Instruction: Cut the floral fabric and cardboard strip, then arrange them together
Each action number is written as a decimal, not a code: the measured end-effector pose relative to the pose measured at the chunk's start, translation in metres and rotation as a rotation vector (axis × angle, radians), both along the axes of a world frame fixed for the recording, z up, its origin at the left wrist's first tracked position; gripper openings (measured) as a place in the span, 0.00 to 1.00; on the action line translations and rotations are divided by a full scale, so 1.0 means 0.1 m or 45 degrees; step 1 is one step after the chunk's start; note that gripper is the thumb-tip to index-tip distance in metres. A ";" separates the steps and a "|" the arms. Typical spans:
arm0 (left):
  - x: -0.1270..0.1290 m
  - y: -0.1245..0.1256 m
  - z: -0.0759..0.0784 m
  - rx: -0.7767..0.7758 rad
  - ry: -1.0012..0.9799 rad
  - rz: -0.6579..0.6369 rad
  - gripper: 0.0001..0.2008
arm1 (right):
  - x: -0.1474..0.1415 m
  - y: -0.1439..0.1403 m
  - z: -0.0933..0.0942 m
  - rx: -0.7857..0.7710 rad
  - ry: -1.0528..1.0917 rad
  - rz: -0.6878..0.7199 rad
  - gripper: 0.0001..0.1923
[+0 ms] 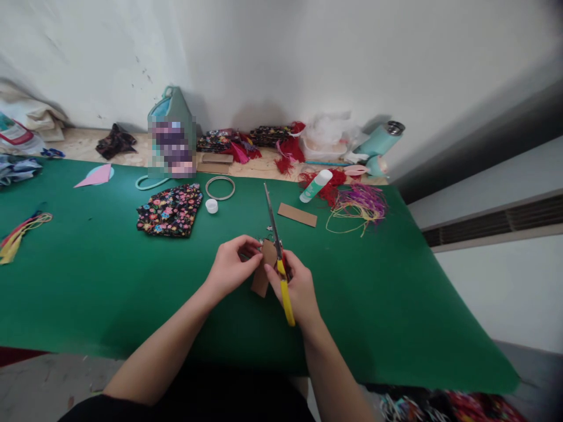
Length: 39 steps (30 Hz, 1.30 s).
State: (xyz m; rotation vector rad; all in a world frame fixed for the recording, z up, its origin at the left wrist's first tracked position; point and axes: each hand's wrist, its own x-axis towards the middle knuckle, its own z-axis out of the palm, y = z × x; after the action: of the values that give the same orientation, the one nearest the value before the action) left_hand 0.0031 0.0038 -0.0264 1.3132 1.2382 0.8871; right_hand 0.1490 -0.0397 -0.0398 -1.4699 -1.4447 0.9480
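Note:
Between my hands is a small brown cardboard strip (260, 285), tilted above the green table (373, 305). My left hand (233, 266) is closed in a pinch on its left edge, thumb and fingertips near the upper end. Scissors with yellow handles (287, 302) are held in my right hand (301, 287), their blades pointing away from me. The thumb of that hand also rests on the strip's right side. Something dark and reddish shows behind the strip, mostly covered by the fingers. A second cardboard strip (297, 215) lies flat beyond my right hand.
Floral fabric (170, 211), a white cap (212, 206), a tape ring (220, 188) and a glue stick (315, 186) lie ahead. Purple and yellow threads (360, 205) are at right, a tassel (20, 237) at far left. A bag (182, 117) and bottle (382, 139) stand along the wall.

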 end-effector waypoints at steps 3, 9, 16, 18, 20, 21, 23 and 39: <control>0.00 0.00 0.00 -0.034 -0.093 0.018 0.08 | 0.00 -0.01 -0.02 0.016 -0.005 -0.020 0.10; 0.02 0.00 0.01 -0.102 -0.155 0.078 0.08 | -0.01 0.00 -0.01 0.023 -0.018 -0.043 0.09; 0.03 0.00 0.01 -0.144 -0.152 0.074 0.10 | -0.01 0.01 0.00 0.026 -0.005 -0.078 0.10; 0.03 0.00 0.00 -0.109 -0.155 0.067 0.09 | -0.01 0.01 -0.02 0.032 -0.003 -0.073 0.09; 0.03 -0.01 -0.01 -0.085 -0.143 0.067 0.08 | -0.01 0.01 -0.03 0.042 0.004 -0.065 0.09; 0.03 -0.02 -0.01 -0.074 -0.134 0.070 0.08 | -0.01 0.01 -0.03 0.046 0.006 -0.064 0.09; 0.03 -0.03 -0.01 -0.052 -0.121 0.085 0.08 | -0.01 0.01 -0.03 0.050 0.003 -0.075 0.09; 0.05 -0.06 -0.01 -0.029 -0.073 0.052 0.08 | -0.01 0.00 -0.02 0.038 -0.005 -0.090 0.10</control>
State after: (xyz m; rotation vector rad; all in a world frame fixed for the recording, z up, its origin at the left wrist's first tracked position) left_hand 0.0082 -0.0024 -0.0278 1.2403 1.2309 0.9312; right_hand 0.1483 -0.0397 -0.0420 -1.4920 -1.3948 0.8769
